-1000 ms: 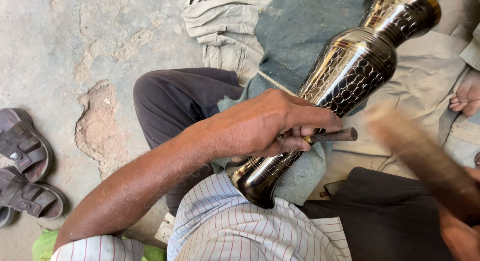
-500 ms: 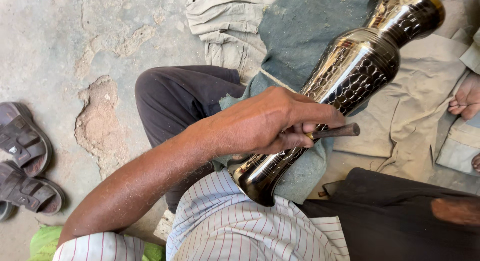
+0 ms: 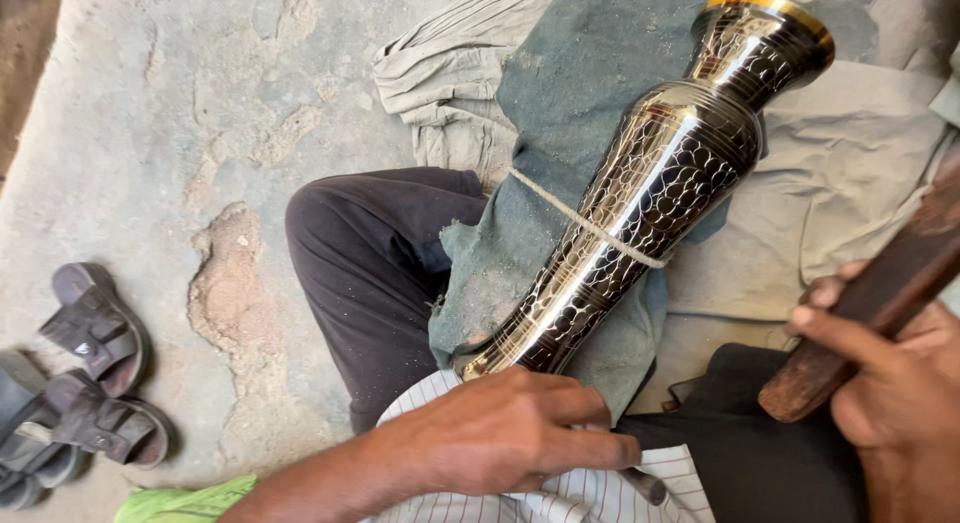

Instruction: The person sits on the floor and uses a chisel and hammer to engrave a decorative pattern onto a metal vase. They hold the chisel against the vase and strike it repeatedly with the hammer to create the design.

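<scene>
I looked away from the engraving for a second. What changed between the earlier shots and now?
The left hand slid down off the vase toward the lap, keeping hold of the thin metal tool, so the vase's lower body is now uncovered. The right hand came back into view gripping the wooden mallet, raised off the vase. The vase stayed tied by the cord on the cloth; the sandals lie unmoved.

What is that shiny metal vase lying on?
The vase lies on a blue-green cloth spread over the person's dark-trousered knee, with a cord across its body. Its lower end is covered by the left hand, so whatever supports it there is hidden.
</scene>
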